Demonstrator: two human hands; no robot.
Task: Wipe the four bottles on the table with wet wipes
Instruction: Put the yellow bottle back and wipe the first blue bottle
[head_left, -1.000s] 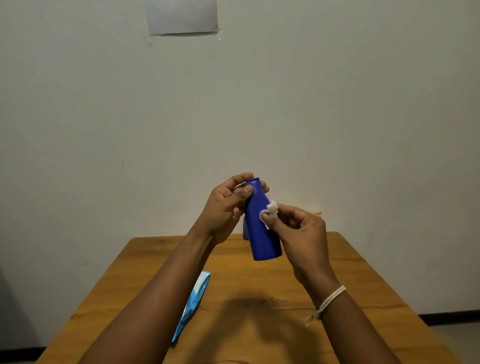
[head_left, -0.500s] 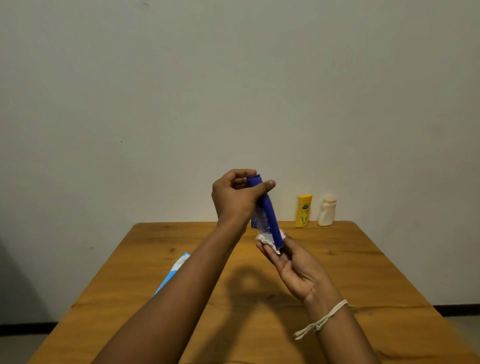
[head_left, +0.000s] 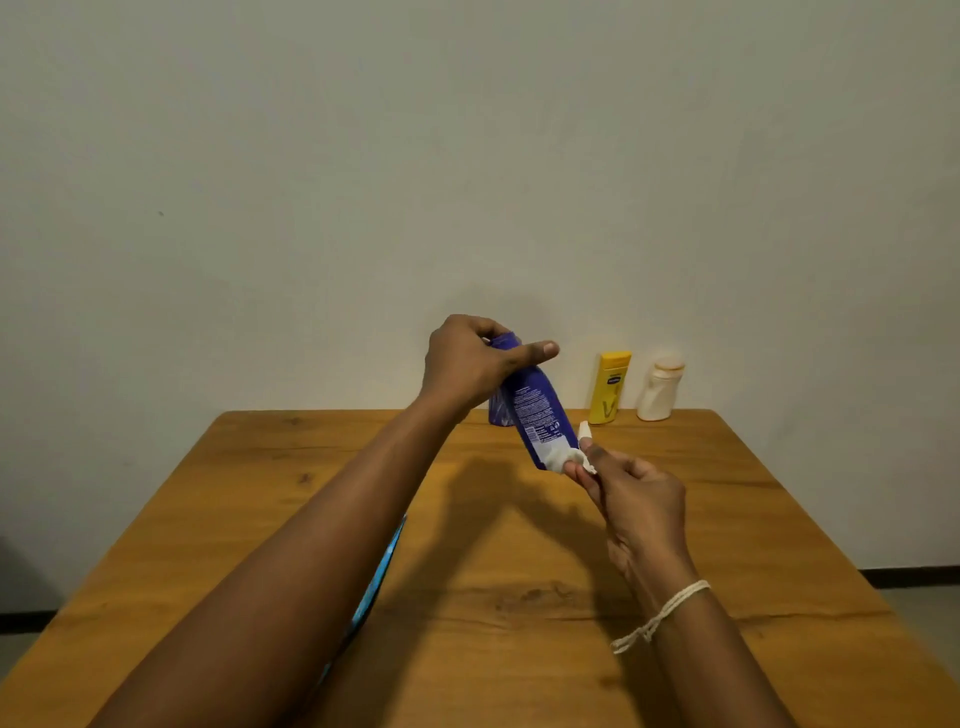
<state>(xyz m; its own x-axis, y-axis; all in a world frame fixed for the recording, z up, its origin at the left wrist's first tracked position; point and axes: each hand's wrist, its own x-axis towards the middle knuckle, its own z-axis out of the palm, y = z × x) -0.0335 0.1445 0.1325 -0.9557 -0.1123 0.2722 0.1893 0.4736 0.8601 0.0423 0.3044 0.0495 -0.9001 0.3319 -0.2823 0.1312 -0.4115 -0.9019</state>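
The left hand (head_left: 470, 364) grips the tall dark-blue plastic bottle (head_left: 537, 415) by its narrow cap end, fingers curled round it and the thumb stretched out across the front. The bottle hangs tilted in the air above the far half of the wooden table (head_left: 519, 597), cap toward eleven o'clock and base toward five. A second ago it stood nearly upright between the hands, with the wipe working on its side near the middle. Now it has been tipped, printed label toward us, and the wipe has travelled down to the base.

The right hand (head_left: 631, 493) pinches the small crumpled white wet wipe (head_left: 569, 457) between thumb and fingertips and presses it against the bottom corner of the bottle; the other fingers are curled in behind. That looks to me like the last patch of this bottle being cleaned, so the body seems largely covered.

At about one o'clock from the hands, along the far edge by the wall, stand a yellow plastic bottle (head_left: 609, 387) and, just beside it to the right, a cream-white plastic bottle (head_left: 661, 389), both upright and untouched for the moment. A second blue bottle (head_left: 497, 413) peeps out behind the held one, mostly hidden. At seven o'clock, half under the left forearm, lies the blue wipes packet (head_left: 384, 566). Whether those three have had their wipe yet, I cannot tell.
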